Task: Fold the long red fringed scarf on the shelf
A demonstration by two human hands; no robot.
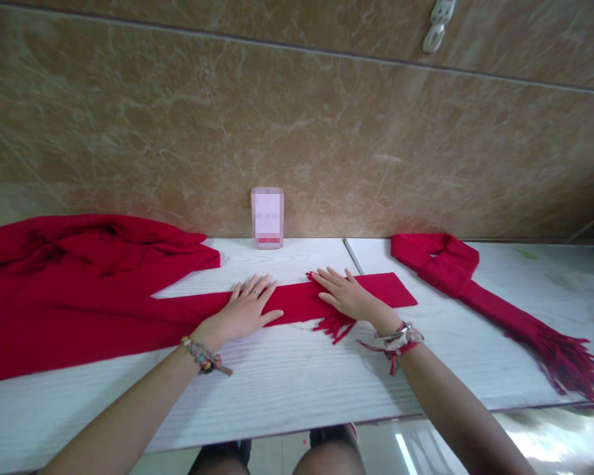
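A red fringed scarf [297, 303] lies across the white table, its right part folded into a narrow flat strip. My left hand [245, 310] rests on this strip, palm down with fingers spread. Farther right, my right hand [344, 297] presses flat on the same strip, fingers stretched out. Fringe [336, 324] sticks out from under it at the lower edge, with a little more showing by the fingertips. Past the right hand the strip ends in a flat, slanted fold. Toward the left the scarf widens into loose, bunched cloth [79, 284].
Another red scarf [450, 270], looped at one end with its fringe at the table's front right edge, lies on the right. A phone [267, 219] with a blurred screen leans against the brown marbled wall [277, 119]. A seam runs across the white table [287, 389].
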